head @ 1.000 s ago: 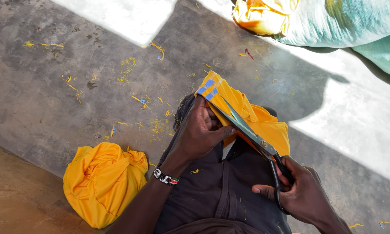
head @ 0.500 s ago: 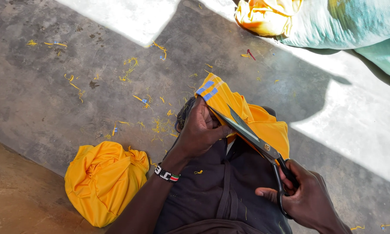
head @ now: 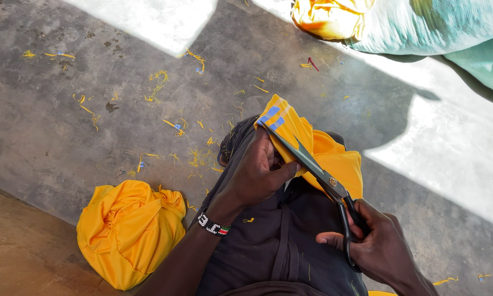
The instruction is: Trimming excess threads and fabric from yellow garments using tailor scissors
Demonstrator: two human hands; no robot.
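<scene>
Head view looks down on a person's lap over a grey concrete floor (head: 66, 137) strewn with yellow thread scraps (head: 159, 82). The left hand (head: 257, 175) is closed around a folded piece of yellow fabric (head: 334, 159), thumb pressed against its near edge, holding it on the knee at the centre of the picture. A beaded wristband (head: 213, 225) circles that wrist. The right hand (head: 380, 249), at about 5 o'clock from the left hand, grips the black handles of a pair of scissors (head: 320, 172), fingers through the loops. The blades run up toward 11 o'clock along the fabric's edge, the tip near the small blue markings (head: 271, 116) on the fabric's top corner. Whether the blades are parted or closed cannot be told.

Compared with half a second and a second ago, the hands, scissors and fabric sit in almost the same spot; the left thumb has shifted slightly along the edge.

At 8 o'clock lies a bunched yellow cloth bundle (head: 129, 230) on the floor. At 1 o'clock, well apart, lie a pale green sack (head: 438, 27) and another yellow bundle (head: 328, 16).
</scene>
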